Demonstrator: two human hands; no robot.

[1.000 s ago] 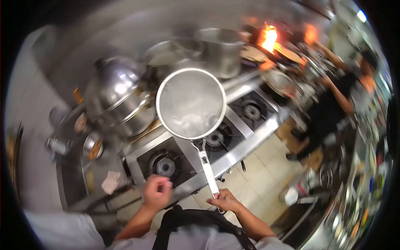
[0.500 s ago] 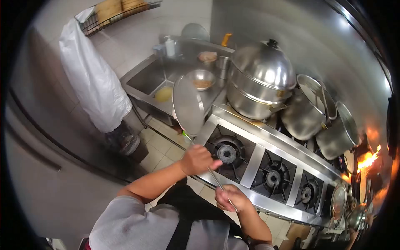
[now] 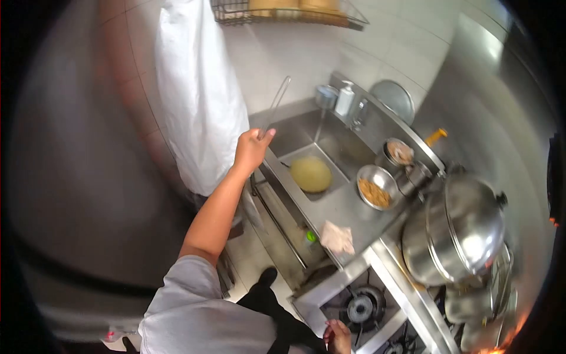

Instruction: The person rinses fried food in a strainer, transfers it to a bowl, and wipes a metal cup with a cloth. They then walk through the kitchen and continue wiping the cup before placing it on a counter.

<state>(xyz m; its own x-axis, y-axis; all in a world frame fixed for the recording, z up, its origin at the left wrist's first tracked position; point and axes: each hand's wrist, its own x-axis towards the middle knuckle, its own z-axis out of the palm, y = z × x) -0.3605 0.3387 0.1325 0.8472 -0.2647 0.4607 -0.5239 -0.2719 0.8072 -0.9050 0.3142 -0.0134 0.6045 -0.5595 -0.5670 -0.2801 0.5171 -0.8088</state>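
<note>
Beside one sink (image 3: 302, 134), left hand (image 3: 252, 148) grip closed round one handle (image 3: 276, 103), right hand (image 3: 339, 337) unclear

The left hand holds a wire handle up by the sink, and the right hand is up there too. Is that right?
Not quite. The left hand does hold the wire handle by the sink, but the right hand is low down at the front edge of the stove. The head view shows it.

Left hand (image 3: 252, 148) over sink (image 3: 298, 134) edge; bowl (image 3: 377, 187), cloth (image 3: 337, 237) on counter (image 3: 345, 207) between sink, steamer (image 3: 463, 233).
</note>
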